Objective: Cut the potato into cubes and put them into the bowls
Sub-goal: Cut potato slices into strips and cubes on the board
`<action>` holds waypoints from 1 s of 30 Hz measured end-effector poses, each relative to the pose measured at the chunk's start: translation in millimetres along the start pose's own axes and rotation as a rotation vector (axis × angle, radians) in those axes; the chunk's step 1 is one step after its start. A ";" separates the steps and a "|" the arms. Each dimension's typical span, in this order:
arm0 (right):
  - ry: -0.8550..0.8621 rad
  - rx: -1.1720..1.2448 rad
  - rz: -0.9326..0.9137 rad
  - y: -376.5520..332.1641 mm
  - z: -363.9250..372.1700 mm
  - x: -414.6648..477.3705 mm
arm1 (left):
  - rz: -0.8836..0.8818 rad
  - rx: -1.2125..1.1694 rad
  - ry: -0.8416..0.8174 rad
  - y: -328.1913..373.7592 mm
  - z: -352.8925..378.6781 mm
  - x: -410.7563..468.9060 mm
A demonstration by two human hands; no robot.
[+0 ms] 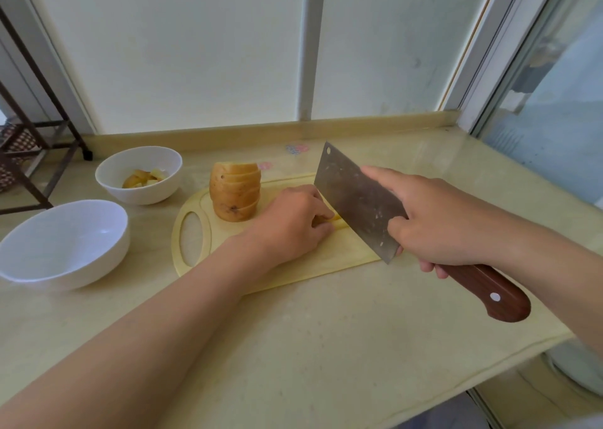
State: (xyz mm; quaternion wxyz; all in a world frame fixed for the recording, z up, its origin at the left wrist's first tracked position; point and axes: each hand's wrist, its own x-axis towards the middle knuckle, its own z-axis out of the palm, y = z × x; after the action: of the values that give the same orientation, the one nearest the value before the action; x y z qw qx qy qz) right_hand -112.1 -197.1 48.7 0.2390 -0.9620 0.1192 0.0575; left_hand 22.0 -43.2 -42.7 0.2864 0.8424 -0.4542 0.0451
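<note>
A stack of potato slices point(235, 193) stands on the pale cutting board point(329, 262), toward its left end. My left hand point(293, 223) lies curled over potato strips point(334, 221) in the middle of the board and holds them down; most of them are hidden under the fingers. My right hand point(437, 219) grips the cleaver point(355, 197) by its wooden handle, index finger laid along the blade. The blade's edge rests on the strips just right of my left fingers. A white bowl point(138, 175) at the back left holds several potato cubes. A second white bowl point(62, 242) nearer me is empty.
The board lies on a beige stone counter point(293, 347) whose front edge runs at the lower right. A dark metal rack point(29, 141) stands at the far left. Frosted window panes rise behind the counter.
</note>
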 end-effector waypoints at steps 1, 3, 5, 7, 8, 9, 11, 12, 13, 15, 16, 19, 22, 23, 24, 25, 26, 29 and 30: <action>-0.009 -0.009 0.003 0.6 0.6 -1.1 | 0.012 0.001 0.013 -0.4 0.8 -0.2; -0.024 -0.034 0.006 1.5 1.3 -4.2 | 0.028 -0.002 0.034 -1.0 2.0 -0.8; -0.038 -0.056 0.011 0.4 0.6 -7.7 | 0.043 -0.003 0.045 -1.6 2.7 -0.8; -0.062 -0.075 0.023 -1.8 1.0 -10.0 | 0.060 -0.011 0.059 -2.6 3.6 -0.6; -0.078 -0.081 0.034 -4.3 2.6 -10.0 | 0.072 -0.014 0.069 -3.2 4.2 -0.5; -0.092 -0.084 0.044 -6.9 5.1 -8.7 | 0.083 -0.016 0.081 -3.6 5.2 -0.5; -0.094 -0.078 0.053 -11.5 13.5 0.3 | 0.097 -0.021 0.100 -4.4 6.7 -0.5; -0.077 -0.068 0.050 -13.2 17.1 7.4 | 0.104 -0.022 0.109 -4.9 7.4 -0.5; -0.055 -0.058 0.046 -14.7 19.5 15.8 | 0.112 -0.021 0.116 -5.1 7.9 -0.6; -0.024 -0.048 0.029 -19.8 21.4 32.1 | 0.134 -0.010 0.116 -6.0 7.8 -0.9; -0.019 -0.048 0.021 -21.7 21.6 37.7 | 0.145 -0.004 0.114 -6.8 7.6 -1.2; -0.001 -0.017 0.013 -21.8 19.6 44.2 | 0.160 -0.015 0.117 -11.8 3.6 -2.6; 0.046 0.013 0.008 -16.3 14.7 36.5 | 0.141 -0.082 0.107 -16.1 -3.4 -3.1; 0.064 0.016 0.008 -15.0 12.5 33.3 | 0.138 -0.096 0.094 -17.7 -5.1 -3.1; 0.078 0.018 0.011 -14.1 10.6 29.7 | 0.139 -0.100 0.080 -18.8 -5.9 -3.4; 0.087 0.025 0.014 -13.7 9.5 26.5 | 0.139 -0.097 0.066 -19.5 -6.6 -3.5; 0.088 0.035 0.015 -13.6 9.0 23.5 | 0.137 -0.090 0.053 -20.1 -7.1 -4.0; 0.066 0.039 0.004 -14.9 11.1 15.9 | 0.120 -0.088 0.029 -21.9 -9.0 -5.4; 0.058 0.033 -0.002 -15.5 12.2 13.9 | 0.109 -0.093 0.022 -22.7 -9.7 -5.9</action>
State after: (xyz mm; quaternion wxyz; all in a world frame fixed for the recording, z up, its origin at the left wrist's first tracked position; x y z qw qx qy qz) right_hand -95.4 -180.9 42.6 0.2512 -0.9593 0.1261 0.0276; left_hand 38.3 -24.2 -46.6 0.3270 0.8016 -0.4980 0.0488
